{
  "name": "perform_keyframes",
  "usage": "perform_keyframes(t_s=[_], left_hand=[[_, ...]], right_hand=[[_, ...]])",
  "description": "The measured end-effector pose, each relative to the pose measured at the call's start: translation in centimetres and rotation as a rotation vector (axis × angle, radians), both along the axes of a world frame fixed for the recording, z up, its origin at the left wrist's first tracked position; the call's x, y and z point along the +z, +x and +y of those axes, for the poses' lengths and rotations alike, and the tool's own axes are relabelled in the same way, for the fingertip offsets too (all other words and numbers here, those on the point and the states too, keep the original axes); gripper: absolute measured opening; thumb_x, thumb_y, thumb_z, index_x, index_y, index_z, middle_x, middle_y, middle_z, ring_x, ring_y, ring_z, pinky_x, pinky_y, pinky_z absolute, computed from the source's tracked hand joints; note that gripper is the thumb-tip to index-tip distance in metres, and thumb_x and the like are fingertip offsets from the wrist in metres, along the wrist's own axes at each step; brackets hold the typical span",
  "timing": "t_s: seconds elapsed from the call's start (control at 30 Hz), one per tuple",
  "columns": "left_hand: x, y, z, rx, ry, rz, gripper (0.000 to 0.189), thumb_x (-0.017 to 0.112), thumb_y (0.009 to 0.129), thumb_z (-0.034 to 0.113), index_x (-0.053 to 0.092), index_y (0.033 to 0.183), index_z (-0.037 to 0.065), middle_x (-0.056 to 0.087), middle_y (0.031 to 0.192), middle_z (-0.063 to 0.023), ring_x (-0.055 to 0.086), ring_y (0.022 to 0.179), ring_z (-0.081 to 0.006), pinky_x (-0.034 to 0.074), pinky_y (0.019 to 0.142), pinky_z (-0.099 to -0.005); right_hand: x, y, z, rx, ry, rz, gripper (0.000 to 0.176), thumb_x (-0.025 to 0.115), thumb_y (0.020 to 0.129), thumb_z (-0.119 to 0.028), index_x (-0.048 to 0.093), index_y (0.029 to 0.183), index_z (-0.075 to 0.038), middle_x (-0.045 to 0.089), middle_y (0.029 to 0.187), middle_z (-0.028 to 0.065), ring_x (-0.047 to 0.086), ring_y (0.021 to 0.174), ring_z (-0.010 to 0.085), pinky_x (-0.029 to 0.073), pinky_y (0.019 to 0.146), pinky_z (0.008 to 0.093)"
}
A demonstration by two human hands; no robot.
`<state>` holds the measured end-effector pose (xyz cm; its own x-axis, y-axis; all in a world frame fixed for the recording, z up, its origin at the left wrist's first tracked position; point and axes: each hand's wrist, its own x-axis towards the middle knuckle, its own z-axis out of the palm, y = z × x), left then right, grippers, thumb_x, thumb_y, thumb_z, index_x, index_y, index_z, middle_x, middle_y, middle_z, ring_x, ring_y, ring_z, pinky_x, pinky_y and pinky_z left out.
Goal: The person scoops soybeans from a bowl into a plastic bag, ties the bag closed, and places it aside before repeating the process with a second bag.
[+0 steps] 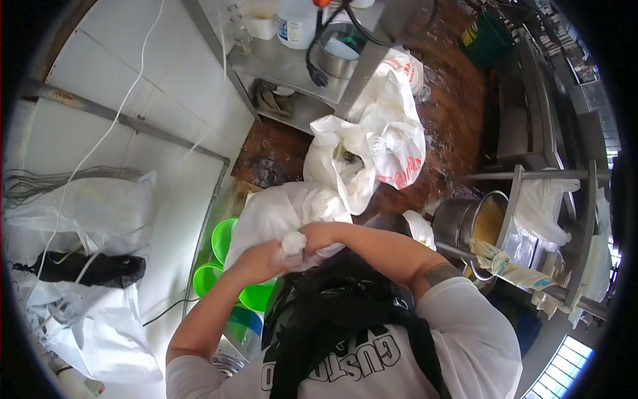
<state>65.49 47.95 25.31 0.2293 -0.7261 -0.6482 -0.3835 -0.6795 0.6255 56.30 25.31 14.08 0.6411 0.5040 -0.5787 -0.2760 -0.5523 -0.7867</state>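
Both my hands are close together in front of my chest, gripping the gathered top of a white plastic bag (pixel 266 211). My left hand (pixel 260 261) is closed round the bunched plastic. Against its other side, my right hand (pixel 320 237) is closed on the same bunched part. A twisted white end sticks up between them. The bag's body spreads out beyond my hands. Past it stand an open white sack (pixel 339 159) and another white sack with red print (pixel 399 143) on the wet brown floor.
Green buckets (pixel 207 279) stand left of the bag. A metal shelf (pixel 286 66) holds a plastic jug (pixel 296 25) and a pot (pixel 337 53). On the right are a large pot (pixel 488 219) with yellowish contents and a metal rack (pixel 517 193). White bags hang at the left wall.
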Motion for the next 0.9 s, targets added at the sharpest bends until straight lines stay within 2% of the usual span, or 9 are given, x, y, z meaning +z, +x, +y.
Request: perform_keyframes(t_s=[0.03, 0.1, 0.23, 0.33, 0.4, 0.43, 0.63, 0.73, 0.9], left_hand=[[1.4, -1.4, 0.7, -0.002, 0.008, 0.007, 0.079, 0.083, 0.077, 0.045, 0.057, 0.136, -0.001, 0.064, 0.126, -0.0302, 0.064, 0.115, -0.041, 0.048, 0.103, -0.0514], [3.5, -4.9, 2.5, -0.12, -0.318, -0.861, 0.104, 0.09, 0.066, 0.05, 0.044, 0.148, 0.004, 0.041, 0.153, -0.0309, 0.045, 0.137, -0.0487, 0.031, 0.112, -0.0689], [2.3, -12.4, 3.3, -0.23, -0.196, -0.807, 0.125, 0.094, 0.059, 0.049, 0.028, 0.157, 0.007, 0.022, 0.161, -0.0292, 0.029, 0.144, -0.0544, 0.017, 0.112, -0.0776], [-1.7, -13.4, 0.1, -0.209, -0.423, -0.912, 0.134, 0.095, 0.056, 0.052, 0.022, 0.16, 0.007, 0.032, 0.155, -0.0299, 0.033, 0.145, -0.051, 0.023, 0.116, -0.07], [-2.2, -14.4, -3.6, -0.146, -0.296, -0.477, 0.139, 0.096, 0.054, 0.052, 0.02, 0.161, 0.009, 0.043, 0.149, -0.0322, 0.039, 0.143, -0.0485, 0.032, 0.116, -0.0594], [0.8, -15.6, -6.5, -0.109, -0.152, -0.363, 0.124, 0.095, 0.058, 0.049, 0.03, 0.155, 0.005, 0.059, 0.136, -0.0308, 0.056, 0.13, -0.0427, 0.044, 0.108, -0.0518], [-3.1, -24.1, -11.5, -0.237, -0.099, -0.144, 0.09, 0.09, 0.071, 0.045, 0.05, 0.142, 0.006, 0.071, 0.121, -0.0229, 0.066, 0.113, -0.0428, 0.053, 0.096, -0.047], [-3.1, -26.7, -14.3, -0.207, -0.1, -0.088, 0.073, 0.086, 0.076, 0.042, 0.059, 0.133, 0.005, 0.07, 0.122, -0.0235, 0.067, 0.114, -0.0423, 0.052, 0.097, -0.0468], [-2.0, -28.6, -20.7, -0.119, -0.111, -0.116, 0.055, 0.083, 0.082, 0.032, 0.066, 0.12, -0.004, 0.072, 0.115, -0.0252, 0.07, 0.11, -0.0366, 0.052, 0.096, -0.0421]], right_hand=[[0.1, -0.8, 0.1, -0.002, 0.008, 0.007, 0.058, 0.082, 0.063, -0.025, 0.071, 0.115, 0.0, 0.074, 0.109, 0.0226, 0.069, 0.105, 0.0379, 0.054, 0.091, 0.0438], [0.3, -2.1, -0.5, -0.165, 0.013, 0.022, 0.047, 0.081, 0.063, -0.023, 0.075, 0.104, 0.0, 0.076, 0.099, 0.0203, 0.072, 0.096, 0.0356, 0.055, 0.085, 0.0437], [4.7, -5.0, -3.1, -0.053, 0.106, 0.081, 0.045, 0.081, 0.064, -0.024, 0.078, 0.102, -0.001, 0.077, 0.095, 0.0158, 0.071, 0.088, 0.0271, 0.054, 0.08, 0.0394], [6.0, -9.3, -4.8, 0.053, 0.123, 0.105, 0.041, 0.081, 0.064, -0.024, 0.08, 0.099, -0.002, 0.076, 0.093, 0.0134, 0.069, 0.086, 0.0247, 0.053, 0.079, 0.0381], [7.1, -12.4, -6.9, -0.051, 0.215, 0.133, 0.038, 0.082, 0.065, -0.024, 0.08, 0.096, -0.001, 0.076, 0.093, 0.012, 0.068, 0.083, 0.0233, 0.052, 0.078, 0.0377], [7.7, -13.8, -7.8, -0.028, 0.211, 0.209, 0.041, 0.082, 0.064, -0.023, 0.079, 0.098, 0.001, 0.076, 0.095, 0.0127, 0.068, 0.087, 0.0228, 0.051, 0.081, 0.0364], [9.5, -23.2, -13.2, 0.047, 0.124, 0.145, 0.047, 0.084, 0.063, -0.026, 0.078, 0.098, 0.005, 0.075, 0.1, 0.0182, 0.068, 0.098, 0.0267, 0.051, 0.088, 0.0392], [10.1, -28.0, -17.7, -0.125, -0.142, -0.164, 0.077, 0.086, 0.059, -0.034, 0.068, 0.123, 0.004, 0.072, 0.117, 0.0244, 0.067, 0.11, 0.0386, 0.05, 0.098, 0.042], [14.0, -38.3, -20.2, -1.003, -0.714, -0.764, 0.065, 0.079, 0.082, -0.033, 0.06, 0.137, -0.005, 0.058, 0.142, 0.0218, 0.052, 0.135, 0.0391, 0.042, 0.111, 0.0478]])
